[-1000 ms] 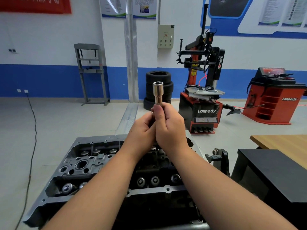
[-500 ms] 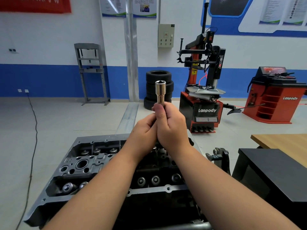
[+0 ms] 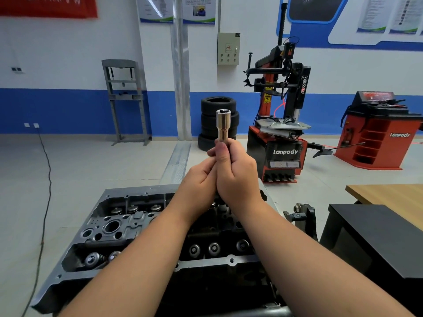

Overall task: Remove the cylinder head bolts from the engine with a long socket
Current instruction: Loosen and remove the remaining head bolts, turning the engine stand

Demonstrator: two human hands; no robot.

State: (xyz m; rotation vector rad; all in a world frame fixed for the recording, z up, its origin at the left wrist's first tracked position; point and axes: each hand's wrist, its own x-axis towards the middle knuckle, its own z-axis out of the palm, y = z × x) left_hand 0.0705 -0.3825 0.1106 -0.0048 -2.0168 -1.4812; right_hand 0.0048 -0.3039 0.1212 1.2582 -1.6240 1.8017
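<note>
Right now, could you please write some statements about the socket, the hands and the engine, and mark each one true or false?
1. The long socket is held upright with its open end up. True.
2. The socket sits on a bolt of the engine. False: it is raised above the engine, apart from it.
3. Both the left hand and the right hand are closed around the lower part of the tool. True.
4. A stack of tyres stands on the wooden table. False: the tyres stand on the floor by the wall.
5. The right thumb lies against the socket's lower end. True.
</note>
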